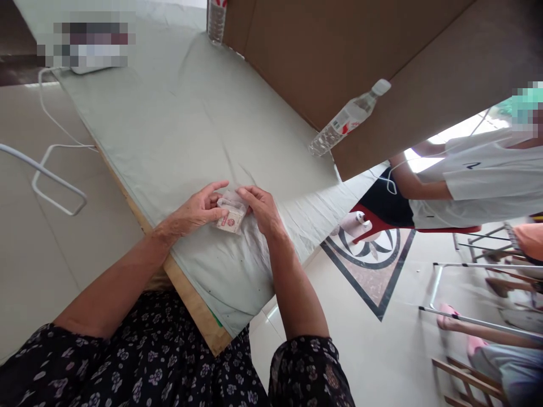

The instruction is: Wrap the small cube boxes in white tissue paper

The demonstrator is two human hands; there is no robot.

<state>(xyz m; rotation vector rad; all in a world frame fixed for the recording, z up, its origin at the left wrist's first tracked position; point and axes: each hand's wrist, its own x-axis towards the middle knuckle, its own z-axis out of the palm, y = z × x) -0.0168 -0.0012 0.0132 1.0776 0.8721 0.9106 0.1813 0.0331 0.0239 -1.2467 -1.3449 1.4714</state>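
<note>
A small clear plastic packet (231, 216) with a red-and-white printed label lies on the pale cloth of the table (178, 124). My left hand (197, 212) pinches its left edge with thumb and fingers. My right hand (261, 208) grips the packet's right upper edge, fingers curled onto the plastic. Both hands hold it just above the cloth near the table's front edge.
A plastic water bottle (348, 118) lies against a large brown cardboard sheet (339, 51) at the back. A second bottle (216, 20) stands at the far end. A white cable (51, 169) runs over the floor. A seated person in a white shirt (479, 181) is at the right.
</note>
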